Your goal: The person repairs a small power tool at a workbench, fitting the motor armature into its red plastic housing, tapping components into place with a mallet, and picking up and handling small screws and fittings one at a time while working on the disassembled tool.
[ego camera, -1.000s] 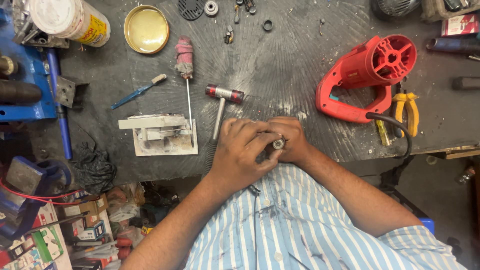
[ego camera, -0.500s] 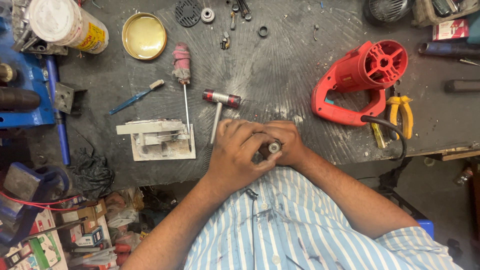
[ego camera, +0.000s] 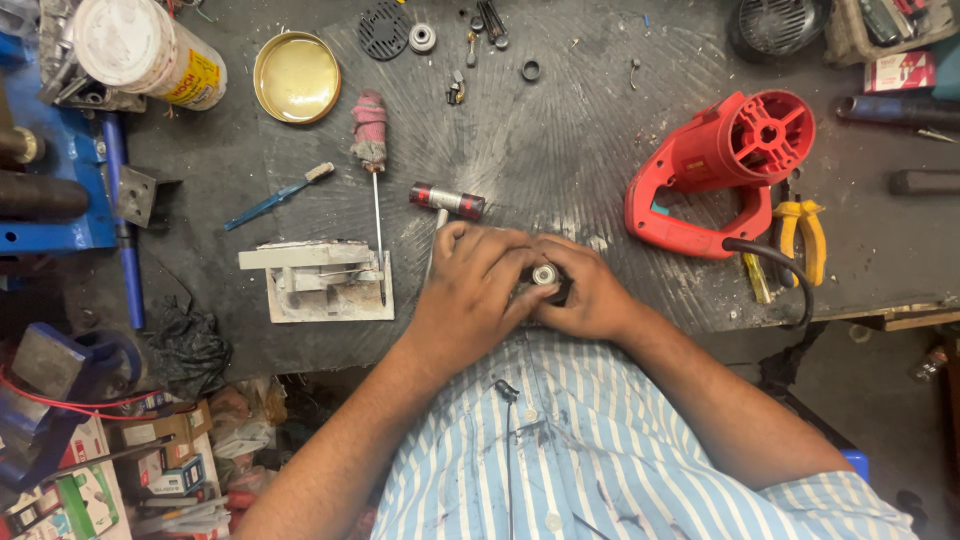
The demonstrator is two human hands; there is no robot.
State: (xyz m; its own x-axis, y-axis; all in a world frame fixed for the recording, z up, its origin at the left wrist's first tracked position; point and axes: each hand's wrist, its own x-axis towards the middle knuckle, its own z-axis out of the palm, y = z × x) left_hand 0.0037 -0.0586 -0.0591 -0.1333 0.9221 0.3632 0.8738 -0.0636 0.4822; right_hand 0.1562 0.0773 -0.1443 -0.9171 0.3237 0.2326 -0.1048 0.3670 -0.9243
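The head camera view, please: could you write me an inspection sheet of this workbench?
Surface: dark bench top, scratched and dusty.
Job's things: small dark part with a metal centre, clasped between both hands.
Clutter: red power-tool housing, small hammer, round brass lid, yellow-handled pliers.
Grippers: left hand and right hand both closed on the part.
Cables: black cord from the housing.
Surroundings: blue vise, boxes below.

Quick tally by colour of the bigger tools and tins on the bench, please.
Red: 1, tool housing
Yellow: 3, pliers, lid, can
Blue: 2, toothbrush, vise
Pink: 1, wrapped handle
Total: 7
Both hands, left and right, grip a small metal part.
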